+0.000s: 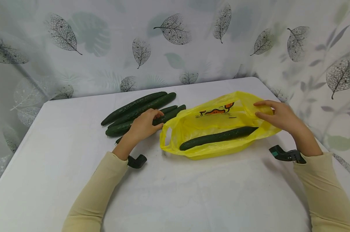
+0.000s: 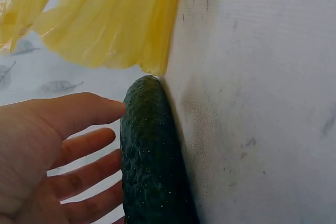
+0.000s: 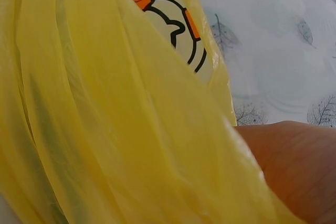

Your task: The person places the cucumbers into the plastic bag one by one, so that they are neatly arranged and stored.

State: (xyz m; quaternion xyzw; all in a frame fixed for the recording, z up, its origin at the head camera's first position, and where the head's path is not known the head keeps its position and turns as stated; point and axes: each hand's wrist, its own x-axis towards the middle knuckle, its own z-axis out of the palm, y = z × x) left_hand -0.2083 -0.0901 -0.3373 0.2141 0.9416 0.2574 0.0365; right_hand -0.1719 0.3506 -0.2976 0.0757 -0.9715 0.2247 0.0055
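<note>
Your bag is shiny, crinkly plastic, your cucumber looks pretty bumpy, and your worktop seems matt, kinda woven.

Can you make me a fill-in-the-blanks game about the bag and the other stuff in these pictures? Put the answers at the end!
1. The bag is coloured ____.
2. The number of cucumbers showing inside it is ____.
3. The grip holding the bag's edge is the ____ one.
4. The backdrop is printed with ____.

Missing words: yellow; one; right; leaves.
</note>
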